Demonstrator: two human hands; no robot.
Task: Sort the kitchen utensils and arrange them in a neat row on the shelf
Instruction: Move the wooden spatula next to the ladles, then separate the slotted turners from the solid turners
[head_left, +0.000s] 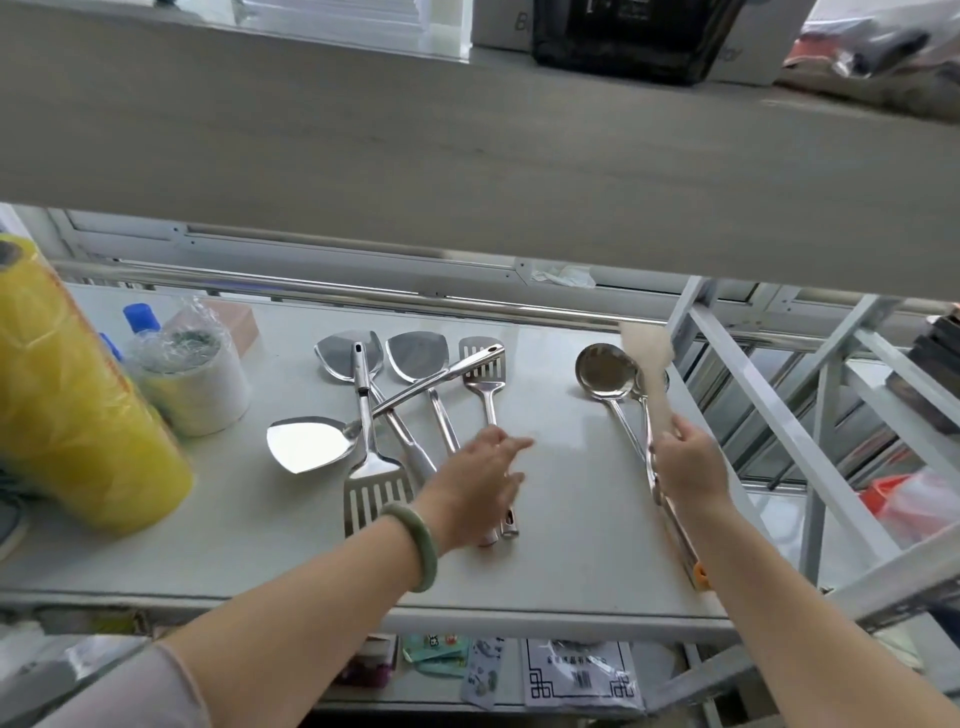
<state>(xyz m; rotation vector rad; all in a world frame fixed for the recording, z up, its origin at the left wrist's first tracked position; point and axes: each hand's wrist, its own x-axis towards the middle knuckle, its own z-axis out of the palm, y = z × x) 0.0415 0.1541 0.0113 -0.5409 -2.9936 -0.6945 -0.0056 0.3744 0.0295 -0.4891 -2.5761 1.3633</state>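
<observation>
Several steel utensils lie on the white shelf (561, 519). At the middle left, two solid turners (415, 358), a slotted turner (480, 364) and a second slotted turner (375, 501) cross one another, with a wide spatula (309, 441) lying sideways over them. My left hand (480, 488) hovers over their handles with fingers spread, holding nothing. At the right lies a steel ladle (605, 373). My right hand (688, 462) is closed around the handle of a pale, blurred rice paddle (647, 345), raised above the ladle.
A yellow film roll (67, 405), a wrapped white roll (195, 379) and blue-capped bottles (140, 317) stand at the shelf's left end. An upper shelf board (467, 156) hangs overhead. White frame bars (779, 426) run along the right side. Packets lie on the lower shelf.
</observation>
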